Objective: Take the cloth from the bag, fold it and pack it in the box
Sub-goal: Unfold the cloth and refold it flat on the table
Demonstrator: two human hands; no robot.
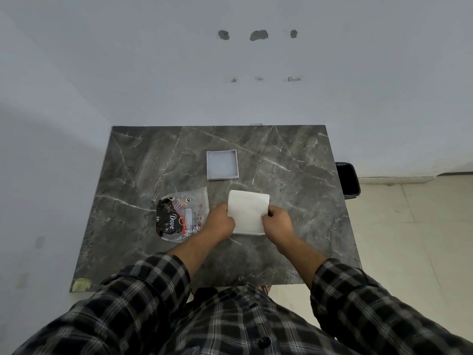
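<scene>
Head view: near the table's point(128, 175) middle, the left hand point(220, 219) and right hand point(277, 220) pinch a folded white cloth point(248, 211). The folding step appears nearly finished. Next, probably, lifting it into the open box point(222, 165) toward the far edge.

White folded cloth rectangle point(247, 211) lies flat, out of its bag. Crumpled clear plastic bag with black-and-red print point(179, 215) sits just left. Shallow square grey box point(222, 165), open, waits beyond, apart.
</scene>
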